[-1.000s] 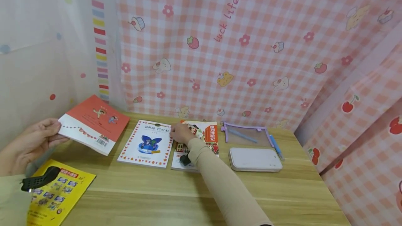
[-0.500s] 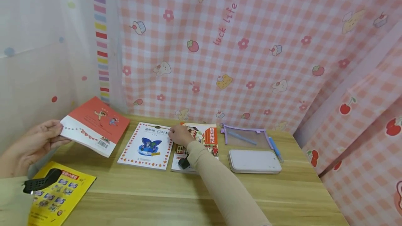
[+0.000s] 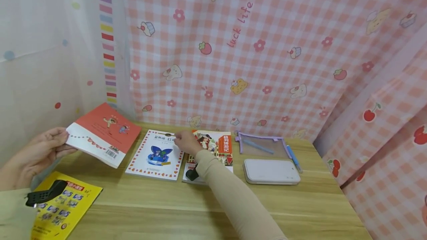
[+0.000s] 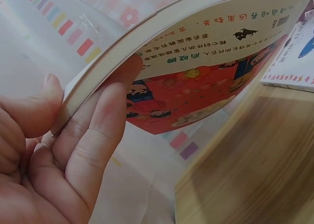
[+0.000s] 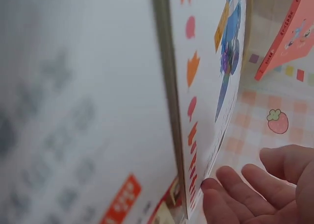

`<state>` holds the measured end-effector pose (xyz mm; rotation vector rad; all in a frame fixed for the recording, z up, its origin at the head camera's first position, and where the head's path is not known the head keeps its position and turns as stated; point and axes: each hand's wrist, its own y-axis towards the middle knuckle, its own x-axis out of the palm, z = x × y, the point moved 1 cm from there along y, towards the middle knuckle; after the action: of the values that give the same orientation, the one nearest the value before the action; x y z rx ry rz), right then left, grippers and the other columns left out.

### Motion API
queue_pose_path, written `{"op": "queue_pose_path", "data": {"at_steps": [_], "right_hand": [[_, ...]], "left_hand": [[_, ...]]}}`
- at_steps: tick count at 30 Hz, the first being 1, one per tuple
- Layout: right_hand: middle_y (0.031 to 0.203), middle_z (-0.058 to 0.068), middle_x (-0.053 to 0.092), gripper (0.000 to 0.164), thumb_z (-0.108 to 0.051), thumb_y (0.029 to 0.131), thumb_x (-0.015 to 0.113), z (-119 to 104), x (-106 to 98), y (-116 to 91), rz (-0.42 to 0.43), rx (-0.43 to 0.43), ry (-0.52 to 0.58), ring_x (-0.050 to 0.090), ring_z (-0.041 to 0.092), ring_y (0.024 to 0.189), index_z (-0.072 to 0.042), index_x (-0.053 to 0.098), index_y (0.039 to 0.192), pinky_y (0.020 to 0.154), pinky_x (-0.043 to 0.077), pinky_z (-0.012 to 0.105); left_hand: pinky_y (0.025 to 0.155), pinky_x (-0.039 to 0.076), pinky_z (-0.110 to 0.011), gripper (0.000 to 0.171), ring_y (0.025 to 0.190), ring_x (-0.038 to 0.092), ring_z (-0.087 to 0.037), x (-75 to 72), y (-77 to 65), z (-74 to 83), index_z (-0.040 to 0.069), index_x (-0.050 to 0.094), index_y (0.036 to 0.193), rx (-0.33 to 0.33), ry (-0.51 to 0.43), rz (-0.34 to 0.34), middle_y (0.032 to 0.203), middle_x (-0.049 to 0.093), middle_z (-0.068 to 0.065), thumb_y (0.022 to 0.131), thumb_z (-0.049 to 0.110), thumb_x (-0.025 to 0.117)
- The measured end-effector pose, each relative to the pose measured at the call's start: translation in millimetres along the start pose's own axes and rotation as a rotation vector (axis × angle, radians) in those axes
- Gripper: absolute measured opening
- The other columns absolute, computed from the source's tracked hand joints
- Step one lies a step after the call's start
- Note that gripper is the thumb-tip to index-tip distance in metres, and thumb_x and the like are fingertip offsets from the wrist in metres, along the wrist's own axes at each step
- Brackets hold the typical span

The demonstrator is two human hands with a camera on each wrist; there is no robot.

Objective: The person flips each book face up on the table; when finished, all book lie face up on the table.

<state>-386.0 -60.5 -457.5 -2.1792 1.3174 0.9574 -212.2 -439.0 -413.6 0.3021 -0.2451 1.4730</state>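
My left hand (image 3: 43, 149) pinches a thin red-and-white book (image 3: 104, 132) at its near left edge and keeps it tilted above the table. In the left wrist view, the thumb lies on one face of the book (image 4: 196, 62) and the fingers on the other. My right hand (image 3: 187, 142) is at the top right corner of a white book with a blue butterfly (image 3: 158, 156). The right wrist view shows its fingers (image 5: 250, 189) loosely bent, a fingertip at the book's edge. Under the right wrist lies an orange-and-white illustrated book (image 3: 225, 145), partly covered.
A yellow book (image 3: 71, 203) lies at the front left under the left forearm. To the right are a white pencil case (image 3: 271, 171), a purple-edged mesh pouch (image 3: 263, 145) and a blue pen (image 3: 294, 159). Checked cloth (image 3: 233, 66) hangs behind the wooden table (image 3: 166, 210).
My right hand has slid a little left, farther over the butterfly book's top right corner. The red-and-white book in my left hand has shifted slightly right.
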Motion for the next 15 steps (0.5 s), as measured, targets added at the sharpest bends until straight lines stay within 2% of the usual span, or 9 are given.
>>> {"op": "queue_pose_path", "data": {"at_steps": [8,15], "right_hand": [[0.126,0.012,0.069,0.034,-0.014,0.102,0.06,-7.6,7.9,5.2,0.032,0.009,0.086,0.065,0.023,0.115,-0.001,0.064,0.133,0.094,0.053,0.031],[0.127,0.009,0.069,0.033,-0.018,0.103,0.06,-11.7,13.9,10.1,0.003,0.029,0.137,0.064,0.022,0.116,-0.004,0.064,0.133,0.095,0.053,0.033]], "left_hand": [[0.075,0.06,-0.033,0.028,0.09,0.076,-0.022,1.2,-1.5,0.3,0.013,0.07,0.11,0.021,-0.039,-0.057,0.104,0.076,-0.005,0.108,0.008,0.042],[0.078,0.06,-0.033,0.031,0.094,0.075,-0.024,3.3,-1.6,3.8,0.01,0.068,0.116,0.037,-0.066,-0.13,0.109,0.075,-0.008,0.109,0.004,0.038]]}}
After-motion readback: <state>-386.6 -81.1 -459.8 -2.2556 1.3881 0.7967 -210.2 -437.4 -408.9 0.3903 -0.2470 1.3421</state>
